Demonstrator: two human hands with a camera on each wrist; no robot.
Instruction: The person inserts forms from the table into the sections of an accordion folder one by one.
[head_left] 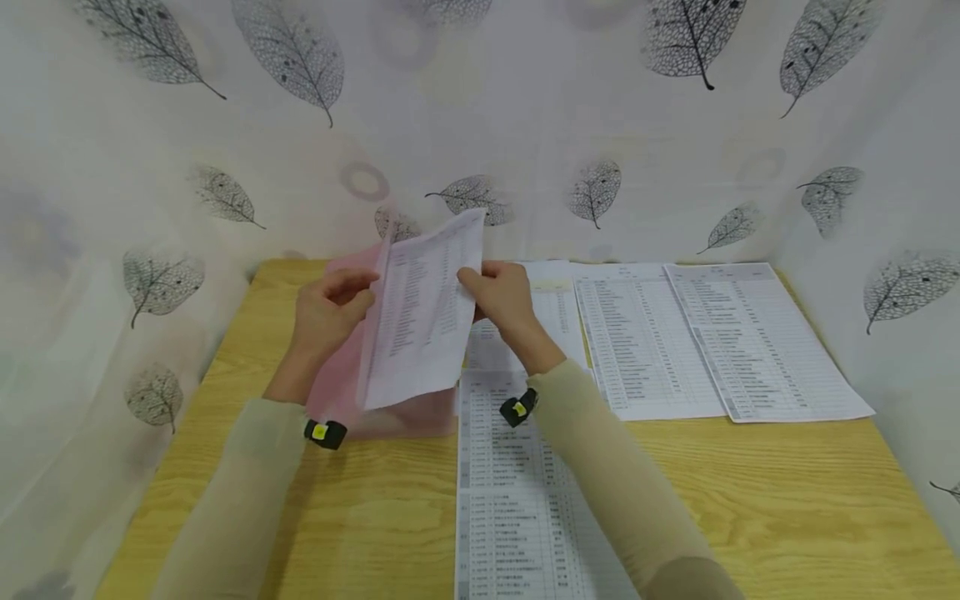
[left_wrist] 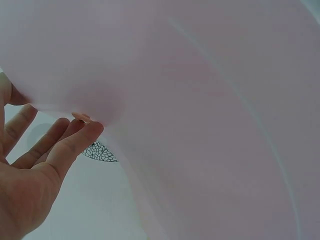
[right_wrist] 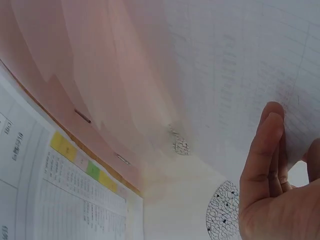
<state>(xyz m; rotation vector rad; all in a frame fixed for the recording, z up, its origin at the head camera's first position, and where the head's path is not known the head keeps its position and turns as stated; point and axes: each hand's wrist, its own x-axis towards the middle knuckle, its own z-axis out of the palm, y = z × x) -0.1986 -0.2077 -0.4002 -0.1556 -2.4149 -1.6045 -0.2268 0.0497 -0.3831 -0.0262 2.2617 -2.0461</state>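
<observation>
A pink see-through plastic folder [head_left: 330, 383] lies opened toward the back left of the table, its upper sheet raised. My left hand [head_left: 326, 312] pinches the raised sheet's left edge; the left wrist view shows the fingers [left_wrist: 65, 150] against the pink plastic [left_wrist: 200, 125]. A printed sheet of paper [head_left: 427, 308] stands tilted up, with its left side against or inside the pink plastic; which of the two I cannot tell. My right hand [head_left: 506, 300] grips that paper's right edge between thumb and fingers, also seen in the right wrist view as fingers [right_wrist: 265, 150].
More printed sheets lie on the wooden table [head_left: 375, 517]: a long one [head_left: 517, 500] in front, one behind my right hand [head_left: 558, 308], and two overlapping at the right [head_left: 765, 350]. A curtain with leaf prints [head_left: 540, 125] hangs along the back and sides.
</observation>
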